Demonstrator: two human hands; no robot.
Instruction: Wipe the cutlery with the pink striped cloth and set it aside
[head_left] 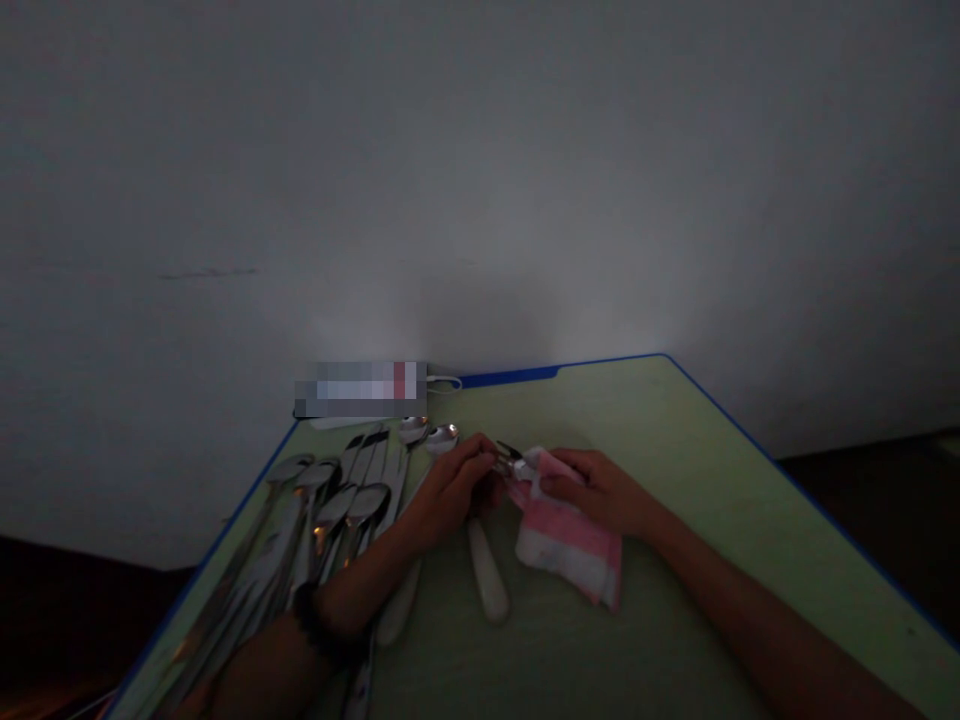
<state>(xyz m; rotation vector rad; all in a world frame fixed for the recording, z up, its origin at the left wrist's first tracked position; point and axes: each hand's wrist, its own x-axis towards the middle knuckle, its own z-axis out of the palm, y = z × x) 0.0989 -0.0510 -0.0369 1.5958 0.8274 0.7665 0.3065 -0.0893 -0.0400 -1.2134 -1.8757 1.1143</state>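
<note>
My left hand (454, 490) is closed round a fork (508, 456) whose dark tines stick out to the right. Its white handle (487, 580) reaches down toward me. My right hand (596, 490) pinches a pink and white cloth (570, 545) against the fork's tines. The cloth's lower part lies on the green table (675, 450). Both hands meet near the table's middle.
Several metal spoons (330, 510) lie in a fanned heap at the left of the table. Another white-handled utensil (397, 610) lies under my left forearm. A blurred box (360, 390) sits at the table's far edge against the grey wall. The table has a blue rim.
</note>
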